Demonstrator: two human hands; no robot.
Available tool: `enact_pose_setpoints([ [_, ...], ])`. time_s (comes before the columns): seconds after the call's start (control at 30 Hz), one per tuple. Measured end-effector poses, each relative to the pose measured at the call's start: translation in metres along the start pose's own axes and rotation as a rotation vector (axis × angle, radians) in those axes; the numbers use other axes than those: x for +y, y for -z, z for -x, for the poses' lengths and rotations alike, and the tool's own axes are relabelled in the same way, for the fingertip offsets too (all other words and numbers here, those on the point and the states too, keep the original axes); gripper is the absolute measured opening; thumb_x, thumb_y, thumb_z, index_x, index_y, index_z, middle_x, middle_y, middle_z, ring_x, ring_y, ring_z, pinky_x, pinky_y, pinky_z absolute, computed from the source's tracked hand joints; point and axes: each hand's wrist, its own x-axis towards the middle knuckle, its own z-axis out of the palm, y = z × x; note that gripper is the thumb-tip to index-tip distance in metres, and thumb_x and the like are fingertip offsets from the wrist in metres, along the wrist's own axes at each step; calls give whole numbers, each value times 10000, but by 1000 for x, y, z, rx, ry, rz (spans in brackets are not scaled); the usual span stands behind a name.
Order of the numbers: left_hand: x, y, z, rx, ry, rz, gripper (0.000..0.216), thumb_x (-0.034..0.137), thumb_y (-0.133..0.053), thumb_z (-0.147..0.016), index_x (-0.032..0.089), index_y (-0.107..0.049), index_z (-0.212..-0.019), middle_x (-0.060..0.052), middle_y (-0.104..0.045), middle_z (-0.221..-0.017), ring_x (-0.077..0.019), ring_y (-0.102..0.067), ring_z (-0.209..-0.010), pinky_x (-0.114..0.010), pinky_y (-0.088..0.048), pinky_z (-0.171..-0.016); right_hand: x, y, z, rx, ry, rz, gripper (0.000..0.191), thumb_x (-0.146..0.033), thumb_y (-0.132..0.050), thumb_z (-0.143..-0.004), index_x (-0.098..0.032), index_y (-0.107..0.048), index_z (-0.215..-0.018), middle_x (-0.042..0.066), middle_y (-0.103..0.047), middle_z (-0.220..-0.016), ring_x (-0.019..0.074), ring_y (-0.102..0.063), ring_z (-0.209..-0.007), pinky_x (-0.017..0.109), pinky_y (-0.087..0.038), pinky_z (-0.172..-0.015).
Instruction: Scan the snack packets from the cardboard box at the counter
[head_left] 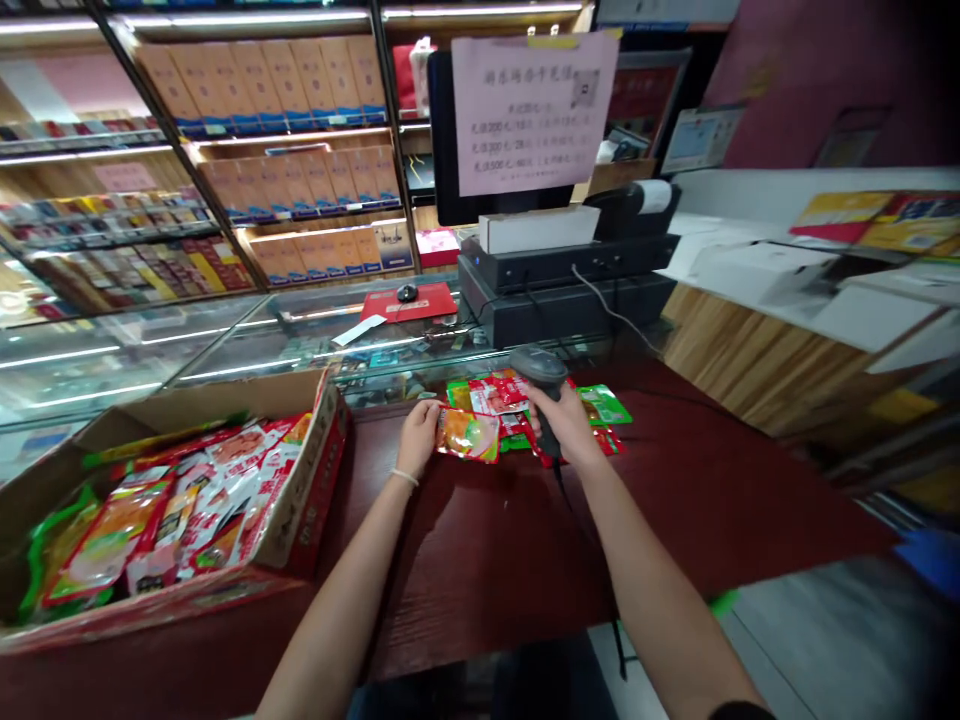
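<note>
Between the fingers of my left hand [420, 437] is the edge of a red and orange snack packet [469, 436], held low over the dark red counter. My right hand [568, 425] is wrapped round the handle of a black barcode scanner [541, 367], whose head points away from me. Its cable runs down past my forearm. Beneath and behind the scanner lies a loose pile of snack packets, among them a red and white one [499, 393] and a green one [606, 405]. The scanner and my hand cover part of this pile.
To the left, an open cardboard box [300, 500] holds many snack packets. A cash drawer [570, 300] and a monitor with a pink notice [532, 115] stand behind the pile. A mouse [406, 293] rests on a red mat [439, 303] over the glass display case [217, 345].
</note>
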Motion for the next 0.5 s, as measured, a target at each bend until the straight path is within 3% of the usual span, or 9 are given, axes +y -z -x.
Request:
enact_pose_setpoints([
  [0.1, -2, -17, 0, 73, 122, 79, 160, 297, -607, -829, 150, -662, -866, -21, -651, -796, -112, -587, -670, -209, -468, -635, -4, 15, -7, 81, 31, -77, 383, -522, -734, -698, -224, -497, -731, -54, -530, -536, 88, -463, -388, 211, -376, -343],
  [0.23, -3, -34, 7, -21, 332, 286, 326, 273, -673, -797, 168, -625, -1102, -42, -686, -879, -107, -635, -652, -224, -504, -613, -6, 20, -11, 98, 13, -128, 389, -506, -750, -672, -225, -514, -801, -68, -516, -532, 88, -454, -375, 208, -370, -329],
  [0.37, -7, -41, 9, -42, 228, 386, 432, 189, -722, -746, 209, -624, -1167, -69, -675, -1150, -165, -658, -992, -262, -527, -836, -7, 15, -7, 71, 28, -93, 362, -505, -739, -692, -219, -523, -750, -52, -521, -534, 84, -451, -377, 206, -377, -330],
  [0.5, -13, -39, 8, -58, 132, 410, 417, 137, -690, -747, 238, -651, -1149, -40, -612, -1303, -187, -510, -1273, -287, -402, -1059, -8, 10, -2, 65, 41, -78, 358, -504, -731, -702, -218, -519, -746, -51, -528, -548, 81, -455, -382, 196, -371, -327],
])
